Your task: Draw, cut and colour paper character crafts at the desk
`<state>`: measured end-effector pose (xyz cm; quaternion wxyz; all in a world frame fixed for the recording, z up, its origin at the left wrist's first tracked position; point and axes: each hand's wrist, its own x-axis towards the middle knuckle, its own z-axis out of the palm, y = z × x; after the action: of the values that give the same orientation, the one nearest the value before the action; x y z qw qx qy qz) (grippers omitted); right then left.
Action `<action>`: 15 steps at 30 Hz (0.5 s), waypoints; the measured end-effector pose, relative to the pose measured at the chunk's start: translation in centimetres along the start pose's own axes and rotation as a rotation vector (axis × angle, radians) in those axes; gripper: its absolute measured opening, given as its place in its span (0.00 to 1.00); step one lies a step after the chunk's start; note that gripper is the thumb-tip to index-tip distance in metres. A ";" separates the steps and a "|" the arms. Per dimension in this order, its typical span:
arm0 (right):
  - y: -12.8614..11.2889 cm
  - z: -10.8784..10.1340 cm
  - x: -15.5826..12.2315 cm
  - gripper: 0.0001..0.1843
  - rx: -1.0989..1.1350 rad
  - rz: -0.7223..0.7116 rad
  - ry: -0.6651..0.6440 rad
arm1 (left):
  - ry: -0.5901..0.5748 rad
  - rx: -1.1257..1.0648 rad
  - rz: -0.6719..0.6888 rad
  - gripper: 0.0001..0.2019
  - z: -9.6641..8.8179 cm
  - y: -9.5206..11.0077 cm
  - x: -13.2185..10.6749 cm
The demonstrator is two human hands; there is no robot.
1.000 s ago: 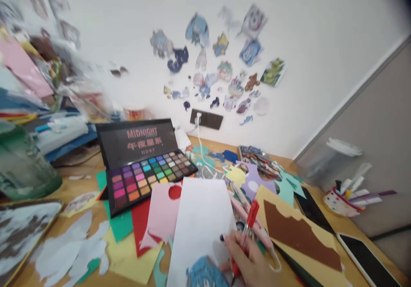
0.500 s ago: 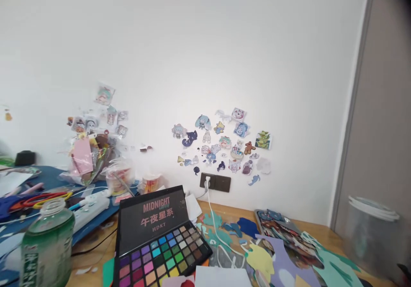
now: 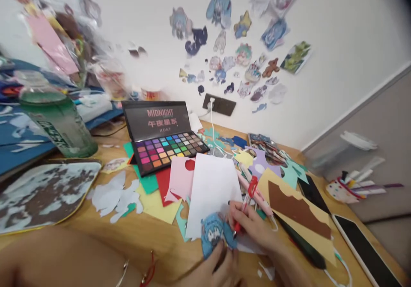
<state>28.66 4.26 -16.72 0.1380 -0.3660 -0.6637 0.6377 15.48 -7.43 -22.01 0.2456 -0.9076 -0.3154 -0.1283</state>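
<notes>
A white wall (image 3: 154,0) rises behind the wooden bench (image 3: 157,231), dotted with paper cutouts (image 3: 218,8) in a loose cluster. Below them sits a dark socket plate (image 3: 227,106), with a white cord (image 3: 211,122) dropping from it to the bench. At right stands a grey-brown panel (image 3: 388,124), perhaps a door; blur hides the detail. The light is soft and pale.

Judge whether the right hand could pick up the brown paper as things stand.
Probably yes: the brown paper lies uncovered on a yellow sheet, near the right hand. A pink tool lies partly between, and the red pen it holds might hinder.
</notes>
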 end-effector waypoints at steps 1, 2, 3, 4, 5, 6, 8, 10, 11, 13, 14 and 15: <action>-0.2 0.0 0.1 0.22 0.032 0.000 -0.028 | 0.029 0.022 0.009 0.16 0.2 -0.2 0.0; -0.3 -0.1 0.2 0.21 0.044 0.000 -0.053 | 0.047 0.028 0.013 0.16 0.2 -0.4 0.0; -0.4 -0.3 0.3 0.21 0.045 -0.002 -0.072 | 0.059 0.036 0.013 0.15 0.0 -0.6 0.1; -0.4 -0.4 0.4 0.21 0.037 -0.001 -0.087 | 0.057 0.040 0.011 0.15 -0.2 -0.8 0.1; -0.4 -0.6 0.4 0.21 0.024 0.002 -0.098 | 0.053 0.038 0.015 0.15 -0.5 -0.9 0.1; -0.4 -0.7 0.3 0.21 0.007 0.003 -0.109 | 0.048 0.043 0.023 0.15 -0.8 -1.1 0.2; -0.4 -0.8 0.2 0.21 -0.032 -0.009 -0.136 | 0.039 0.056 0.050 0.16 -1.1 -1.2 0.1; -0.5 -0.8 0.1 0.21 -0.063 -0.031 -0.173 | 0.029 0.046 0.061 0.16 -1.2 -1.3 0.1; -0.5 -0.9 0.1 0.21 -0.071 -0.039 -0.190 | 0.031 0.034 0.070 0.17 -1.1 -1.2 0.1; -0.6 -0.9 0.0 0.21 -0.066 -0.034 -0.207 | 0.032 0.004 0.066 0.18 -0.9 -1.0 0.1; -0.6 -0.9 0.0 0.21 -0.058 -0.021 -0.206 | 0.030 -0.010 0.055 0.18 -0.8 -0.9 0.1; -0.5 -0.9 0.0 0.20 -0.051 -0.007 -0.199 | 0.027 -0.024 0.041 0.19 -0.7 -0.7 0.1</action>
<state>29.11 5.01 -16.06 0.0642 -0.3019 -0.6912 0.6534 15.08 -7.28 -21.07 0.2414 -0.9150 -0.2917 -0.1395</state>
